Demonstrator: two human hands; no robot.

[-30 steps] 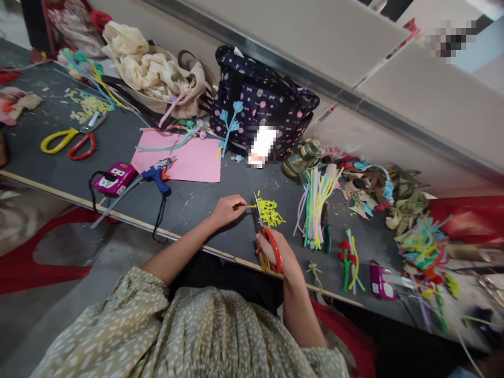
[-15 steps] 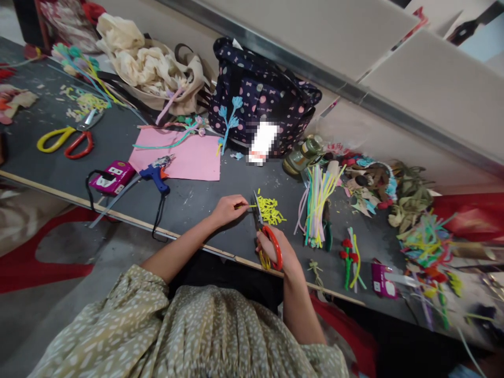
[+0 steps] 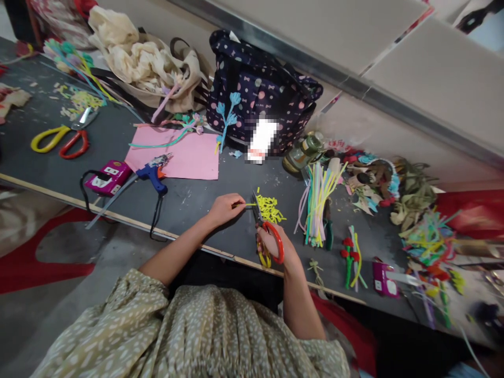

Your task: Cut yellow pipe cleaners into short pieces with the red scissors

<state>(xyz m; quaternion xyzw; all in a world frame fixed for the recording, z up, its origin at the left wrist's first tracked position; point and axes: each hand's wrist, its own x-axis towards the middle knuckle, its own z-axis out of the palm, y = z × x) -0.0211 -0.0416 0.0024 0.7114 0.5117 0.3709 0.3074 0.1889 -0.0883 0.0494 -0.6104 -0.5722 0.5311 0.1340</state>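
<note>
My left hand (image 3: pixel 227 209) pinches a thin yellow-green strip (image 3: pixel 250 204), whose free end reaches right to the scissor blades. My right hand (image 3: pixel 274 242) is wrapped round scissors (image 3: pixel 279 244) with one red and one yellow handle loop. Their blades are parted and point up and slightly left, at the strip. Just right of the blades lies a pile of short yellow-green cut pieces (image 3: pixel 270 209) on the dark grey table (image 3: pixel 197 210).
Behind are a pink sheet (image 3: pixel 192 157), a polka-dot bag (image 3: pixel 263 89) and a glass jar (image 3: pixel 301 153). A blue glue gun (image 3: pixel 151 175) and second scissors (image 3: pixel 74 143) lie left. Pastel stems (image 3: pixel 317 202) and a red-green flower piece (image 3: pixel 348 260) lie right.
The scissor blades have opened wider. More of the strip shows between my left fingers and the blades. The view has shifted slightly.
</note>
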